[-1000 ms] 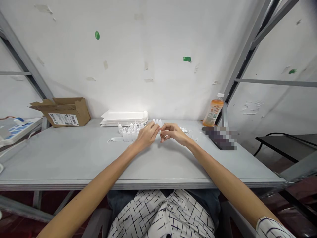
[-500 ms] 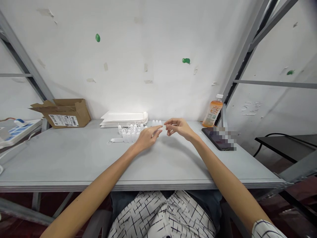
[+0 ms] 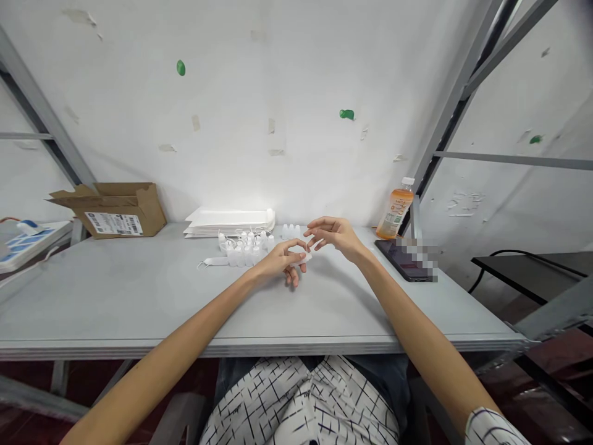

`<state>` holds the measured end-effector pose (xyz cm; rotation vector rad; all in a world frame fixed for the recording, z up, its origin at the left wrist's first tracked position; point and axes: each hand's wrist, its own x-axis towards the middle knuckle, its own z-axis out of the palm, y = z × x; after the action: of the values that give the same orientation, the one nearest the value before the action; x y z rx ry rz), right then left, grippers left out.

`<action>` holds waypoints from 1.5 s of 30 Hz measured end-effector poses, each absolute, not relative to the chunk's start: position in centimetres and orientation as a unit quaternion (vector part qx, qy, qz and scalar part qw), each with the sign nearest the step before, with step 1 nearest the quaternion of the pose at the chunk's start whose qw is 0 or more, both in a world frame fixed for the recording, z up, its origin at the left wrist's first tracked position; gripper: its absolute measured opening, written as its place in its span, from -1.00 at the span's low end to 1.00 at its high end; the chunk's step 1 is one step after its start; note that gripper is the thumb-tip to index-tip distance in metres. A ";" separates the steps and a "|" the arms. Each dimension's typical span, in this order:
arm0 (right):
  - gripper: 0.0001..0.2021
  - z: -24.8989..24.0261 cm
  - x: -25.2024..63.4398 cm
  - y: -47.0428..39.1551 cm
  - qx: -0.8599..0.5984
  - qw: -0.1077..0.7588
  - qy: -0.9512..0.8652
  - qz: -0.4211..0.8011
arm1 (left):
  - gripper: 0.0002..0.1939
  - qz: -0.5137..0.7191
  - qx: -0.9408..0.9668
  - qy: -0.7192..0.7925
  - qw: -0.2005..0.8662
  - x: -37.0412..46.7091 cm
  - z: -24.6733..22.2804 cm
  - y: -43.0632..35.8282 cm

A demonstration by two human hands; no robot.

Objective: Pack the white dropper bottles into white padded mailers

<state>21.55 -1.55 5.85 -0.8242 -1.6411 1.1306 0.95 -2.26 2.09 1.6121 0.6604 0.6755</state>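
Observation:
My left hand (image 3: pixel 281 258) is closed on a small white bottle-like piece (image 3: pixel 304 259), which lies roughly level between thumb and fingers, pointing right. Just above its end, my right hand (image 3: pixel 337 236) has its fingertips bent together; a thin pale thread seems to run there, too fine to make out. To the left of my hands a cluster of small white bottles (image 3: pixel 241 255) stands on the table, with thin white loops among them. Behind my fingers is a short row of similar white bottles (image 3: pixel 291 232). One white piece (image 3: pixel 215 262) with a loop lies on its side.
A stack of white sheets (image 3: pixel 229 224) lies against the wall. An opened cardboard box (image 3: pixel 125 210) stands at the back left of the grey table (image 3: pixel 139 296). At right are an orange drink bottle (image 3: pixel 395 210) and a dark phone (image 3: pixel 403 259). A power strip (image 3: pixel 34 244) is far left.
My left hand has turned and drawn slightly nearer, so the white piece in it now shows. My right hand stays close above it, fingers still bent. The view has shifted slightly.

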 end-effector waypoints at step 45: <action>-0.95 3.9 22.7 -1.8 -0.464 0.250 -0.834 0.163 | -0.71 0.370 0.680 0.394 0.495 1.6 0.2 -1.3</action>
<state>22.72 -1.78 3.93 -1.2620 -2.2713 0.4451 1.59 -1.32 0.19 1.6480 0.9551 0.8973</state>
